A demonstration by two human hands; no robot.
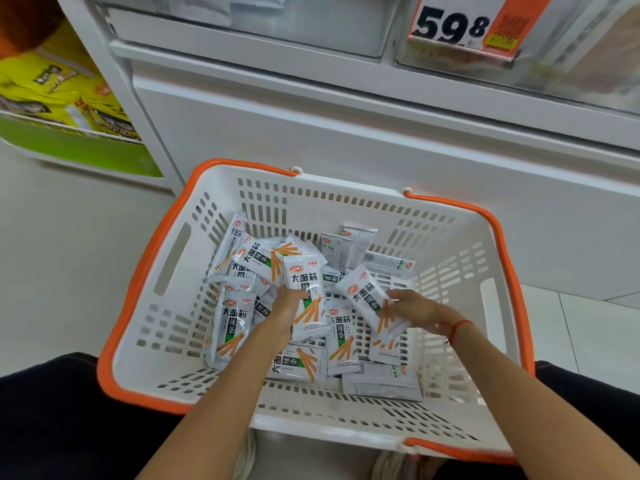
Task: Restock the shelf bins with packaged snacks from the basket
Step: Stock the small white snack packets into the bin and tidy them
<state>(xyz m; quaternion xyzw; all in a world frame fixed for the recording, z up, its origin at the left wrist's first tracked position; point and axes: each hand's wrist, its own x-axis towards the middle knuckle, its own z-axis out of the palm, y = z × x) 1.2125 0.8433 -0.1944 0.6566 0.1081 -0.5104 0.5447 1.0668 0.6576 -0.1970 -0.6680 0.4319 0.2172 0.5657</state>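
A white plastic basket [166,306] with orange rim and handles sits on the floor in front of me. Several white snack packets with orange sticks printed on them lie loose inside. My left hand [285,315] is down in the pile and grips one upright packet [306,289] by its left edge. My right hand [417,308] holds another packet [363,292] that is tilted to the left, fingers curled round its lower end. Clear shelf bins [311,26] sit above, at the top of the view.
A white shelf base panel [346,133] stands right behind the basket. A price tag reading 59.8 [460,26] hangs on a bin at top right. Yellow snack bags [59,95] fill a green-fronted shelf at left. My dark-clothed knees flank the basket.
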